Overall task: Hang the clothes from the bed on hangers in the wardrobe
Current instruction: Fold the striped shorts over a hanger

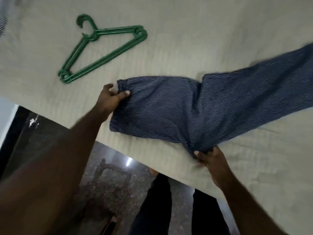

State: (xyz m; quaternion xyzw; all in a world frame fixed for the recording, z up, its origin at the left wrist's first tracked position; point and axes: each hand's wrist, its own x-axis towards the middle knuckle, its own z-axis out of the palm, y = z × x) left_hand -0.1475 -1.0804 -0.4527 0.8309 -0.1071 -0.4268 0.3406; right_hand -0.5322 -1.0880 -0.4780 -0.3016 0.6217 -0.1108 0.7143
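Beige sheeting covers the bed [203, 31] that fills most of the view from a head-worn camera, its near edge running diagonally above a dark speckled floor [110, 180]. A pair of navy trousers [169, 107] with fine white stripes lies flat across the sheet near that edge. The garment is bent partway along, and its far end reaches toward the right border of the frame, blurred there. Green plastic hangers [105, 57], apparently two stacked together, rest on the sheet to the upper left, well apart from the trousers, hooks pointing away from the person. The left hand [110, 97] pinches the trousers' left end, thumb on top of the cloth. The right hand [210, 158] grips the fabric at the bend on the near side, fingers curled around it. The person's dark-clad legs [152, 209] stand at the bedside below.
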